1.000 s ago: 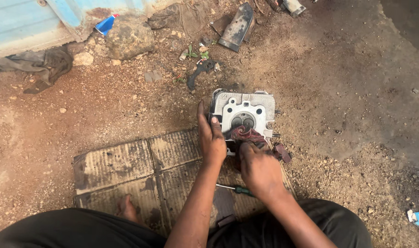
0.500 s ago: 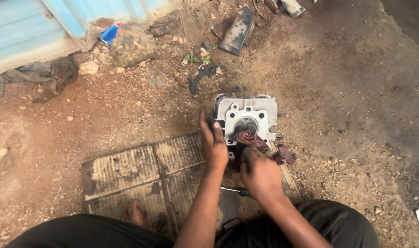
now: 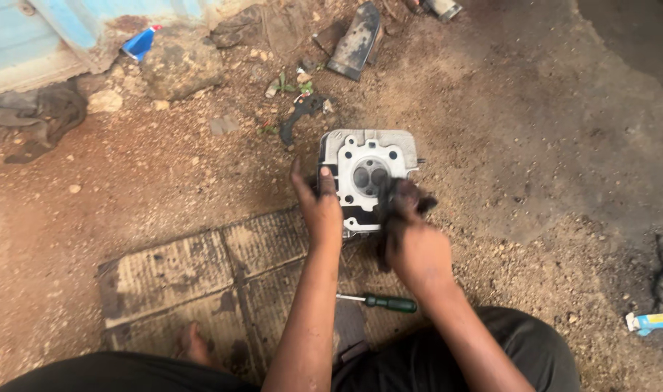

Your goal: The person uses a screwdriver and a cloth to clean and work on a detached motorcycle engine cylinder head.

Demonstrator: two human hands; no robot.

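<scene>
Two bare hands work over dirt ground, seen from above. Nearest, a green-handled screwdriver lies on a worn ribbed mat, between the person's forearms. Just beyond it the right hand is closed around a dark rag, pressing it against the near right part of a pale metal engine cylinder head. The left hand clasps the head's left side, fingers wrapped on its edge, thumb up. The cylinder head sits on the ground at the mat's far edge, directly beyond both hands, round ports facing up. Farther off lie a black gasket piece, a large stone to the left, and a dark flat metal part.
</scene>
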